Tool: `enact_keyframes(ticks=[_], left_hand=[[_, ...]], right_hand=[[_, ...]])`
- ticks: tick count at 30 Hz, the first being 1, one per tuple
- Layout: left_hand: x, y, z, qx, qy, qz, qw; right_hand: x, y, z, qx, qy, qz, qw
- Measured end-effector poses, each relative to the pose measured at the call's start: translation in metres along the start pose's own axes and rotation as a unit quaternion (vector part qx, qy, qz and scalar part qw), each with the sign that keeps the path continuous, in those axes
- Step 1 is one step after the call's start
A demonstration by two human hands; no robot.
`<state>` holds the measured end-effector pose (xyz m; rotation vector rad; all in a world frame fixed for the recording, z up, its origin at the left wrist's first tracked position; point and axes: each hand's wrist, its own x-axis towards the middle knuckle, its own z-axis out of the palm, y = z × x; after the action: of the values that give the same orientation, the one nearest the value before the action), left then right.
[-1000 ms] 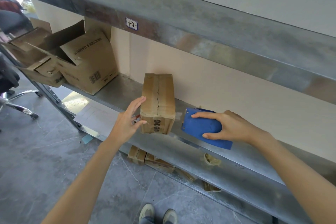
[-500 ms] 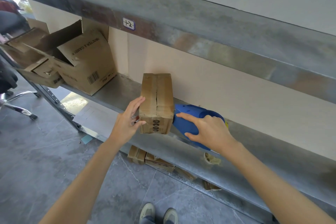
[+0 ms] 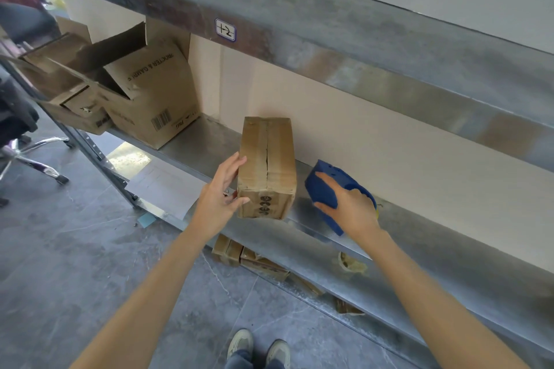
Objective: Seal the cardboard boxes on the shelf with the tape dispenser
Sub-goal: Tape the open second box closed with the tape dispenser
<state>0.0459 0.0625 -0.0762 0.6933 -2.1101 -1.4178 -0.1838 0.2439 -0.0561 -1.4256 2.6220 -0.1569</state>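
Where the grey metal shelf runs across, a large open brown cardboard box is seen at ten o'clock; the small closed brown cardboard box at centre is clasped at its near corner by the left hand; near it, at three o'clock, the blue plastic tape dispenser is gripped by the right hand.

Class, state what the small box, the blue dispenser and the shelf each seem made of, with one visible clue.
Small box: brown cardboard, matte; creased edges, glossy tape along its seam.
Blue dispenser: probably moulded plastic, matte; uniform colour, small holes.
Shelf: sheet metal, perhaps galvanised steel; dull grey mottled sheen.
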Motion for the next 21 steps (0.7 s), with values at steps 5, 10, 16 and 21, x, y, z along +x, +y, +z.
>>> enact_keyframes(ticks=[5,10,16,21], left_hand=[[-0.005,0.005,0.014,-0.062,0.014,-0.019,0.998],[-0.006,0.006,0.015,-0.071,0.024,-0.021,0.997],[-0.007,0.006,0.017,-0.070,0.026,-0.020,0.997],[-0.006,0.008,0.014,-0.059,0.026,-0.013,0.998]], right_hand=[[0.011,0.027,0.020,0.128,-0.006,0.060,0.990],[0.015,0.036,0.039,0.142,-0.059,0.052,0.987],[0.009,0.036,0.037,0.205,-0.080,0.030,0.975],[0.002,0.038,0.030,0.202,-0.094,0.029,0.975]])
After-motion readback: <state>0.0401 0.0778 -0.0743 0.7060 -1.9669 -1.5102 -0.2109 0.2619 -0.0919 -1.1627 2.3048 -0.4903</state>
